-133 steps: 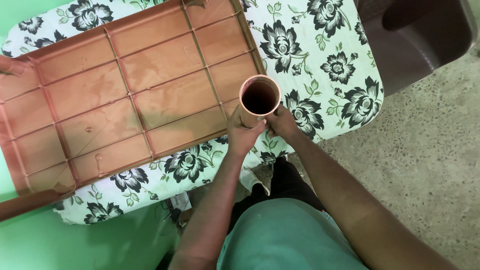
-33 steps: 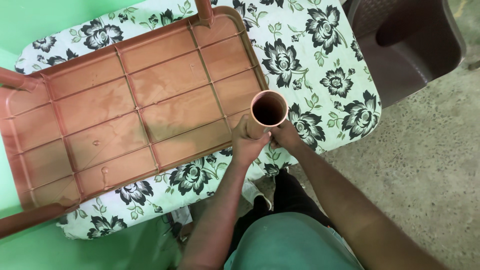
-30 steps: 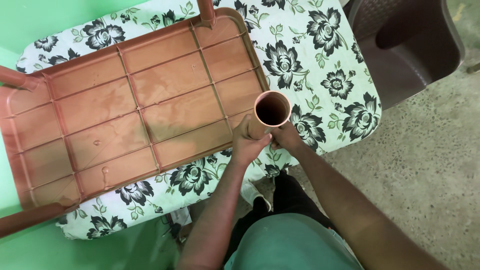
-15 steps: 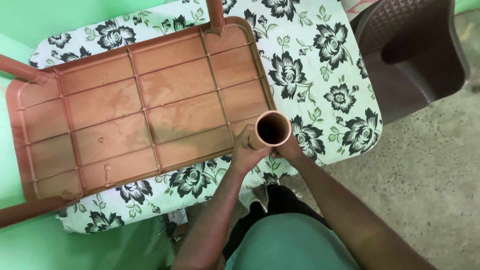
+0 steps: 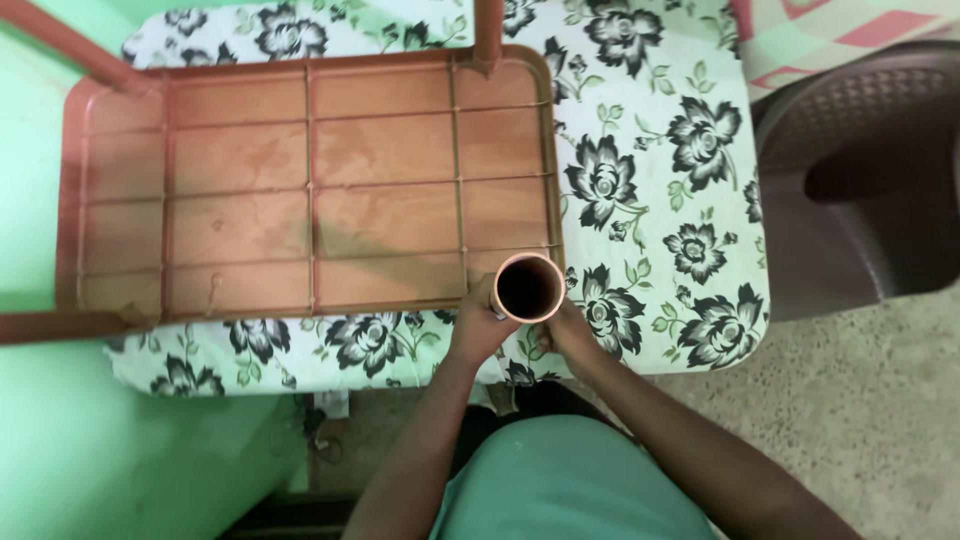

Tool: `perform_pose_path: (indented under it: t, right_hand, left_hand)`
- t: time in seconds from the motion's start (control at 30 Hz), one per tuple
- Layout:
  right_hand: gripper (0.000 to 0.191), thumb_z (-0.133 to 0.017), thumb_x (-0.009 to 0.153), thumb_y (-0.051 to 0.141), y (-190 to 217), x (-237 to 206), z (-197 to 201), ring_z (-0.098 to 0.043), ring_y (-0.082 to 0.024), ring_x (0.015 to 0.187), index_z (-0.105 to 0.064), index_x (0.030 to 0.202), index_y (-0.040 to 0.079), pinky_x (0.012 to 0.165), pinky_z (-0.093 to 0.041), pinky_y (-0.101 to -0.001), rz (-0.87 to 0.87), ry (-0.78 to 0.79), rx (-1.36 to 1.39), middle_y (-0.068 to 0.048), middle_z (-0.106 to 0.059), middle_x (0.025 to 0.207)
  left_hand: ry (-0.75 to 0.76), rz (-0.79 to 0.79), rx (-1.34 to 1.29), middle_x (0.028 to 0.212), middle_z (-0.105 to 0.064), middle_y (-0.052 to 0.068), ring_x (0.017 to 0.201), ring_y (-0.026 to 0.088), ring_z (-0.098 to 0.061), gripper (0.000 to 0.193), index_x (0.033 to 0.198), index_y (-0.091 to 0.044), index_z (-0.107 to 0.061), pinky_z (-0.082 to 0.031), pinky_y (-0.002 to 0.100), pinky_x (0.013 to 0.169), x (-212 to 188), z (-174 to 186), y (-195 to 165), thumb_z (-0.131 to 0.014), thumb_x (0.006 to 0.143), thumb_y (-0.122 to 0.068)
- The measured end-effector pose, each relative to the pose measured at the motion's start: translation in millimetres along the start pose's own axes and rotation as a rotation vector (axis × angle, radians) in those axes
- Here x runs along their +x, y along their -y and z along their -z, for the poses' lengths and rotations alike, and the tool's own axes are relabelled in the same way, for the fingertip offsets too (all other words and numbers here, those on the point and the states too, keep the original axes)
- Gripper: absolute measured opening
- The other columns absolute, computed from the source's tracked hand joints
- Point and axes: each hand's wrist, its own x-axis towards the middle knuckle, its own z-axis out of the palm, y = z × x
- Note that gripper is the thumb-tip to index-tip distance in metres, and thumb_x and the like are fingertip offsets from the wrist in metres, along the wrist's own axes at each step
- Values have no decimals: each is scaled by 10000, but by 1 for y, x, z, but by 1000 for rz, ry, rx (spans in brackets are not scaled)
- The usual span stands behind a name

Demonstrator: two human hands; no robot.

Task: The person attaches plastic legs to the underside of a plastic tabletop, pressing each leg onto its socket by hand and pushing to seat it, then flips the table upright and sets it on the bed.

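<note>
On a floral-clothed table (image 5: 690, 200) an upturned brown plastic table (image 5: 310, 190) lies; its hollow leg (image 5: 527, 288) is clasped between left hand (image 5: 480, 325) and right hand (image 5: 568, 335); it is best kept plumb, gripped evenly.

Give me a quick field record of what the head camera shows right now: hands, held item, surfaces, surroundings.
left hand: wrapped around the tube's left side
right hand: grip on the tube's right side
tube: brown hollow leg, upright, open end facing camera, at the near right corner of the upturned table
upturned table: brown plastic, ribbed underside up, legs at other corners
floral cloth: white with dark flowers, under the table
chair: dark brown plastic, to the right
</note>
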Motion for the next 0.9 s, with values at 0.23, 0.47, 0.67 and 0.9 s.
perform_pose_path:
  t: [0.23,0.47,0.67,0.9]
  right_hand:
    - [397,-423,1048,475,-14,-15,-27,-440,-107,542,-575,1048,107,500,-410,-287,-158,237,-79,-14,-526,720]
    - [273,-486,1039,407,-2,-16,-66,-475,-117,607,-559,1035,144,569,-446,-310,-130,247,-102,9,-549,763]
    - [298,-487,1036,421,-23,-5,-135,-498,-128,615,-596,946,159,589,-470,-324,-141,241,78,8,-546,754]
    - [275,-521,1040,407,-37,6,-244,-529,-131,652,-587,1005,142,620,-484,-325,-24,213,252,10,-581,798]
  left_hand:
    - [-20,-153,293,1164,-695,203,1080,394,-653,575,1272,-26,-625,-517,448,923,-11,21,-3,-828,772,-222]
    - [105,-237,406,1099,-719,189,1059,394,-658,380,1190,-45,-676,-506,467,957,-23,64,9,-747,844,-184]
    - [140,-390,374,1082,-733,166,1042,366,-681,271,1159,-63,-701,-512,471,975,-29,120,39,-659,893,-91]
    - [273,-430,424,1150,-721,169,1075,375,-667,426,1243,-69,-652,-511,485,962,-33,235,64,-697,820,-91]
